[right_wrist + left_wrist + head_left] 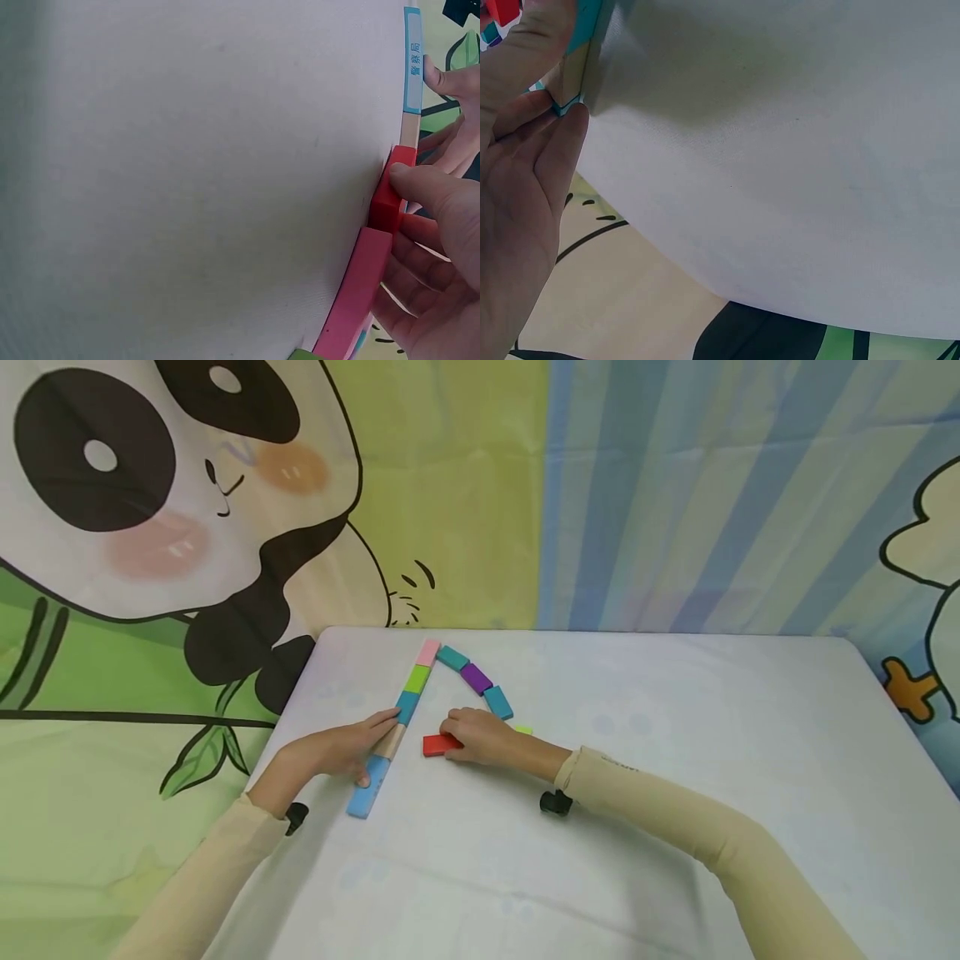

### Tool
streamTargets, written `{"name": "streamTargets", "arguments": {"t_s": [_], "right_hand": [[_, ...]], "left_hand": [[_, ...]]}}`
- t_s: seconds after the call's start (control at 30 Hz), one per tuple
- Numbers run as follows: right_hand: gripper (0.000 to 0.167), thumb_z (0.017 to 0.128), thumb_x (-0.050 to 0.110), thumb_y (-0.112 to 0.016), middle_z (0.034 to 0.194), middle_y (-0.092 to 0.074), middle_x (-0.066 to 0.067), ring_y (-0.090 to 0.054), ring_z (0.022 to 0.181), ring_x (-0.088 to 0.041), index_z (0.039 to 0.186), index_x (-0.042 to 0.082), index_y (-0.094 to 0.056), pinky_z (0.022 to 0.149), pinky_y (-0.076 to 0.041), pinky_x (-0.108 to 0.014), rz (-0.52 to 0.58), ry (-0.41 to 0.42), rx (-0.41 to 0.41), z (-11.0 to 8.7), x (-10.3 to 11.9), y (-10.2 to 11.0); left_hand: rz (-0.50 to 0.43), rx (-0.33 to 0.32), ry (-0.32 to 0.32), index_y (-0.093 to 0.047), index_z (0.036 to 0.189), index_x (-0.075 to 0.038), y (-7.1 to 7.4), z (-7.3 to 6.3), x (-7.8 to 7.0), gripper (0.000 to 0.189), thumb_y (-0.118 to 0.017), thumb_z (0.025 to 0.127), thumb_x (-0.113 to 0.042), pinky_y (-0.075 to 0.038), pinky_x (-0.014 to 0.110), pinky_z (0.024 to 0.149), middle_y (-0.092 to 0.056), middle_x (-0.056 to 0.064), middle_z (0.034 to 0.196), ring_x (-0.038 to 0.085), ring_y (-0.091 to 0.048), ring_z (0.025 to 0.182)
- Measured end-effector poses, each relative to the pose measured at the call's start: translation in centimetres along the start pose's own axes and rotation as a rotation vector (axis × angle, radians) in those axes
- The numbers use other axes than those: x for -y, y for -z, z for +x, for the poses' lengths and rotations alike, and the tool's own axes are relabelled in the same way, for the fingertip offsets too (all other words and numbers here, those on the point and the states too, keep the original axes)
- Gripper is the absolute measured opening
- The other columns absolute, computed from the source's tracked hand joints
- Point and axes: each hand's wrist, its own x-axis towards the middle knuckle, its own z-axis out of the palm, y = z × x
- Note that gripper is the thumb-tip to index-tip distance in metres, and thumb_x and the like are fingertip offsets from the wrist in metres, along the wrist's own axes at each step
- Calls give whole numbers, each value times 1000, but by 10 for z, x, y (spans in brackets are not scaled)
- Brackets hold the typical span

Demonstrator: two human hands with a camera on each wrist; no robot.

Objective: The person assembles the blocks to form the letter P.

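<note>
A straight row of flat coloured blocks, pink (428, 652), lime green (417, 678), blue (407, 707), plain wood (389, 742) and light blue (367, 789), runs slantwise over the white table. My left hand (336, 752) touches this row from its left side, fingers fairly straight along it and thumb at the light blue block. Between thumb and fingers my right hand (483, 737) pinches a red block (438, 745), just right of the row. In the right wrist view the red block's end meets a deep pink block (352, 292), which the hand hides in the head view.
From the row's far end curve a teal block (453, 658), a purple block (476, 678) and another blue block (498, 702). A yellow-green block (523, 729) peeks out behind the right hand. Beyond the white table (675, 710) hangs a printed cloth backdrop (457, 493).
</note>
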Motion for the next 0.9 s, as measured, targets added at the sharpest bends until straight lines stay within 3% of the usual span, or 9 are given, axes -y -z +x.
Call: {"name": "streamTargets", "arguments": {"t_s": [0.33, 0.43, 0.57, 0.7, 0.9], "right_hand": [[39, 88, 40, -69, 96, -65, 0, -52, 83, -10, 115, 12, -68, 67, -40, -18, -44, -19, -36, -1, -2, -6], [47, 87, 45, -69, 104, -66, -2, -54, 91, -14, 120, 11, -66, 74, -45, -22, -51, -24, -54, -8, -3, -2], [58, 85, 47, -70, 119, -64, -5, -55, 107, -20, 127, 9, -61, 87, -50, -31, -62, -64, -108, -29, -12, 12], [51, 84, 42, -74, 119, -64, -6, -57, 108, -22, 122, 9, -64, 89, -52, -33, -104, -158, -157, -60, -30, 24], [36, 86, 29, -73, 110, -65, -5, -58, 97, -19, 116, 9, -65, 77, -53, -31, -68, -261, -62, -94, -49, 23]], "left_hand": [[-23, 2, -30, -1, 157, -9, -2, 1, -1, 116, -80, 74, -28, -38, 51, 110, -3, 12, 164, 36, -31, 143], [-17, 0, -22, 0, 157, -10, -2, 2, -1, 117, -80, 74, -29, -38, 51, 110, -5, 12, 164, 36, -32, 142], [-19, -8, -10, 0, 157, -12, -2, 3, -2, 118, -81, 73, -28, -39, 51, 108, -8, 13, 164, 35, -35, 140], [-35, -6, 2, 1, 157, -13, -2, 2, -2, 117, -81, 74, -25, -40, 51, 108, -9, 13, 164, 34, -37, 139], [-16, -6, 5, 1, 157, -13, -2, 2, -1, 117, -81, 75, -24, -41, 50, 108, -9, 13, 164, 33, -37, 138]]}}
